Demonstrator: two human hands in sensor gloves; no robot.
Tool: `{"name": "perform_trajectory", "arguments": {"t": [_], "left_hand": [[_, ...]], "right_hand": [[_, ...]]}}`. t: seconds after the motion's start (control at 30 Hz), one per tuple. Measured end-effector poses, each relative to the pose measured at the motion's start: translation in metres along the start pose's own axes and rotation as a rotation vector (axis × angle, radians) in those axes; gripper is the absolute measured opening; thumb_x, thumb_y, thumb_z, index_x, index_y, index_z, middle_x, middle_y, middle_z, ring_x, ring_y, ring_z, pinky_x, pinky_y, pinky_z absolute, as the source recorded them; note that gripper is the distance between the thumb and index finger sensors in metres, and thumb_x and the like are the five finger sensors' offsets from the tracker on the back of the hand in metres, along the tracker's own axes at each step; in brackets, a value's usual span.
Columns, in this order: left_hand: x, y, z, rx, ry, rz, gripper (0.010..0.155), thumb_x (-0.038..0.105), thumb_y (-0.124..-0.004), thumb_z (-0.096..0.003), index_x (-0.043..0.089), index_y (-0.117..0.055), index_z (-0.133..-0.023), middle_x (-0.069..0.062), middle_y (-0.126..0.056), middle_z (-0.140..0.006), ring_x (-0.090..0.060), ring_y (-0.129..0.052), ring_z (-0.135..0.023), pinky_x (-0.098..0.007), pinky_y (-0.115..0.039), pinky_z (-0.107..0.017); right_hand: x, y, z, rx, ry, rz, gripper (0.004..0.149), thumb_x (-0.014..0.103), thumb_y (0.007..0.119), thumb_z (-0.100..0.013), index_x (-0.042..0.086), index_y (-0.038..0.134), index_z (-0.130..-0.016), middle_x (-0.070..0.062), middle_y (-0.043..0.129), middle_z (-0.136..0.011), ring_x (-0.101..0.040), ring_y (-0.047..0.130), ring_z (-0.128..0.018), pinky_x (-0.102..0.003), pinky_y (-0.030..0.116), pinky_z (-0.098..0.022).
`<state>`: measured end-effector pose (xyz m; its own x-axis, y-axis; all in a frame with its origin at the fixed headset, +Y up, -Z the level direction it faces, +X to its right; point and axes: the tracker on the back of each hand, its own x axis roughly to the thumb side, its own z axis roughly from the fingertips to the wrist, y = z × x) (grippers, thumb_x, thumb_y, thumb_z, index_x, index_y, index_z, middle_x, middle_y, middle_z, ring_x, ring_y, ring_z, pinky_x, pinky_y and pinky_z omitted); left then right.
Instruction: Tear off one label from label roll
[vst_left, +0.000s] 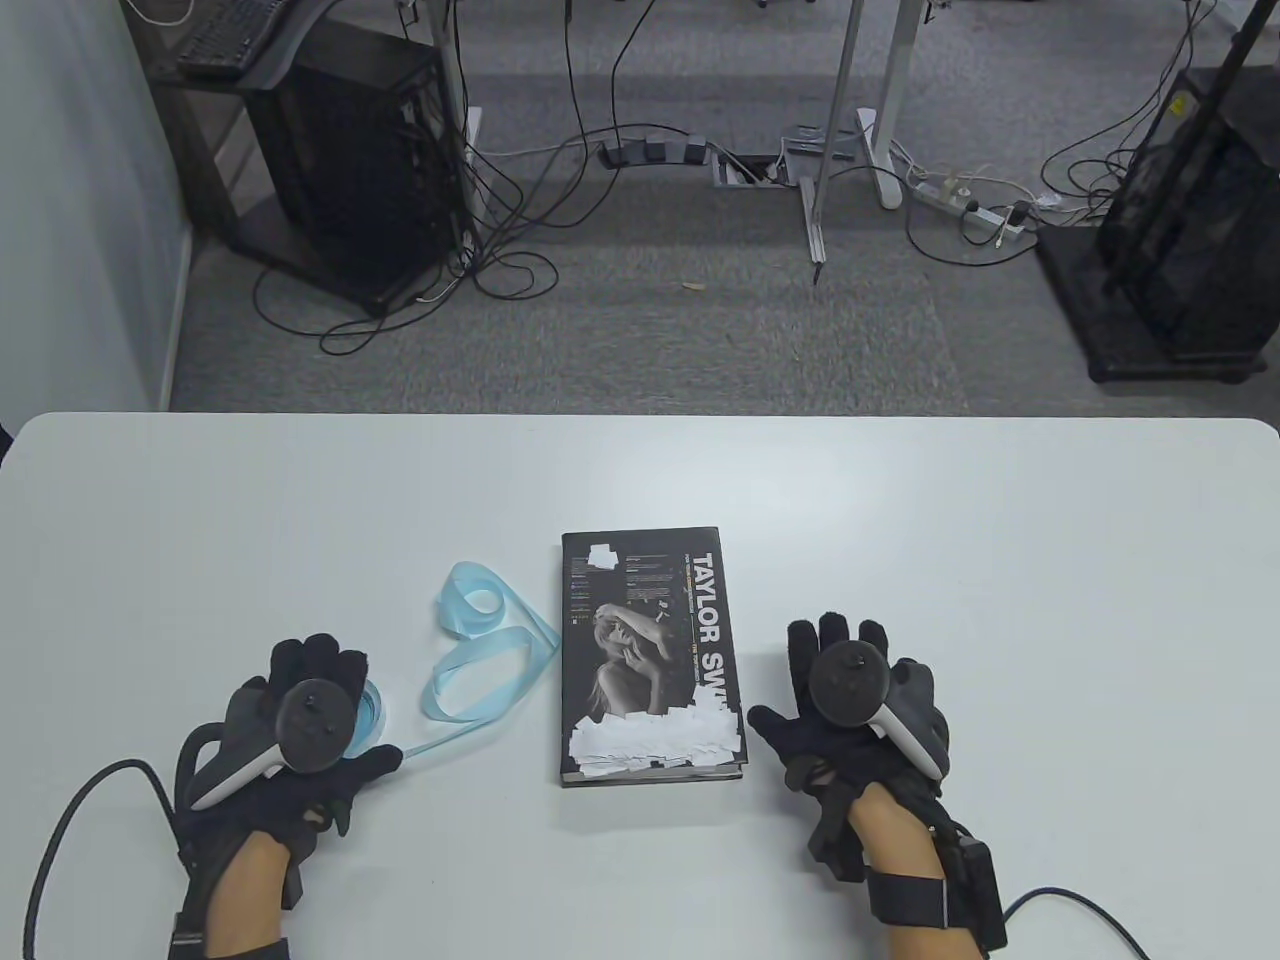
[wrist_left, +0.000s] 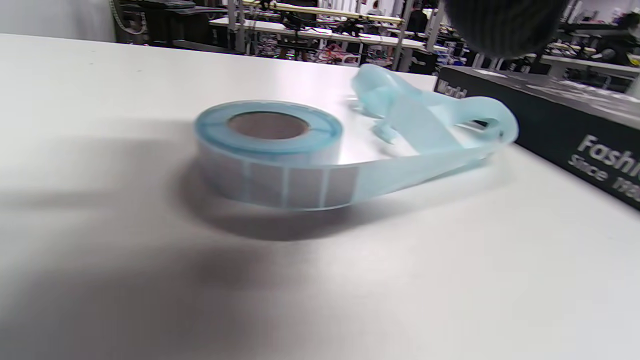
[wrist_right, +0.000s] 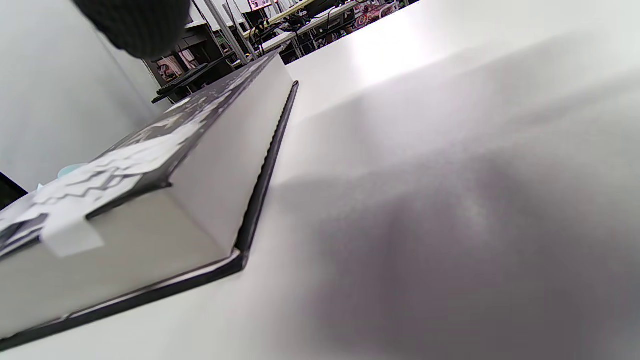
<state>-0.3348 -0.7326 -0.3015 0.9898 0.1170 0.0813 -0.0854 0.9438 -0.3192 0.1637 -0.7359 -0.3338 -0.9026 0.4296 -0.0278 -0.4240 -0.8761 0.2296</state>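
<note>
The label roll (wrist_left: 270, 150) lies flat on the white table (vst_left: 1000, 600), blue-edged with white labels on its side. In the table view the roll (vst_left: 375, 705) is partly hidden under my left hand (vst_left: 340, 690). That hand is spread above it, and the left wrist view shows no finger touching the roll. A long blue empty backing strip (vst_left: 480, 640) curls from the roll toward the book; it also shows in the left wrist view (wrist_left: 440, 145). My right hand (vst_left: 800, 680) is spread open and empty, just right of the book.
A black hardcover book (vst_left: 650, 660) lies mid-table between my hands, with many white labels (vst_left: 655, 740) stuck on its near end. The right wrist view shows its page edge (wrist_right: 200, 190) close by. Beyond the table's far edge are desks, cables and computers.
</note>
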Motion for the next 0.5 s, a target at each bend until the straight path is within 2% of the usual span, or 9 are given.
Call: {"name": "perform_trajectory", "arguments": {"t": [0.27, 0.5], "left_hand": [[-0.015, -0.004, 0.0, -0.066, 0.068, 0.002, 0.08, 0.052, -0.076, -0.0502, 0.018, -0.041, -0.113, -0.01, 0.009, -0.111, -0.038, 0.011, -0.101, -0.062, -0.013, -0.07], [-0.014, -0.013, -0.011, -0.144, 0.089, -0.054, 0.07, 0.034, -0.081, -0.0511, 0.022, -0.047, -0.111, -0.01, 0.007, -0.112, -0.039, 0.008, -0.102, -0.063, -0.016, -0.071]], "right_hand": [[-0.001, -0.001, 0.0, 0.01, 0.001, -0.016, 0.086, 0.058, 0.072, -0.044, 0.031, 0.014, -0.101, -0.008, 0.001, -0.107, -0.042, -0.008, -0.096, -0.069, -0.002, -0.06], [-0.001, 0.0, -0.002, 0.027, 0.003, -0.019, 0.085, 0.058, 0.072, -0.044, 0.031, 0.015, -0.101, -0.008, 0.002, -0.107, -0.042, -0.006, -0.096, -0.069, -0.001, -0.06]]}}
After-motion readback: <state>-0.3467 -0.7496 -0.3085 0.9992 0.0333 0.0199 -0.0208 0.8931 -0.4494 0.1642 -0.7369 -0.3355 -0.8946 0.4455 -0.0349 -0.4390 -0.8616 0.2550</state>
